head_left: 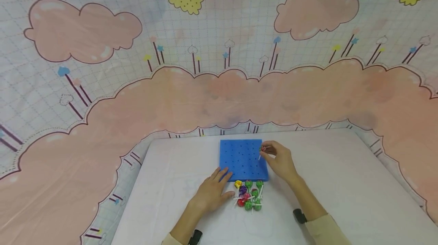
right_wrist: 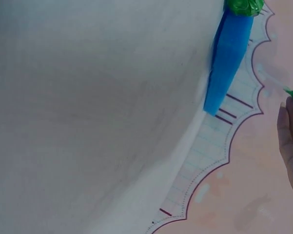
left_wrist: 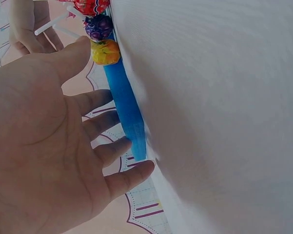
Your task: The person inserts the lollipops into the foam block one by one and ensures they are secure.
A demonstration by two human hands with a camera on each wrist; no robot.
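A blue board [head_left: 241, 160] with rows of small holes lies flat on the table. Over its right edge, my right hand [head_left: 281, 160] pinches a lollipop [head_left: 262, 148], its white stick pointing down; a green part of its wrapper shows in the right wrist view. My left hand [head_left: 213, 195] is spread, its fingertips at the board's near left corner. Just below the board lies a cluster of wrapped lollipops: a yellow one [head_left: 238, 184], a purple one [head_left: 242, 189], a red one [head_left: 241, 202] and several green ones [head_left: 248, 205]. The left thumb points towards them.
The white tabletop [head_left: 181, 173] reaches out on both sides of the board. Behind it hangs a cloth [head_left: 212, 100] printed with clouds and stars. Each wrist wears a dark band, and the sleeves are beige.
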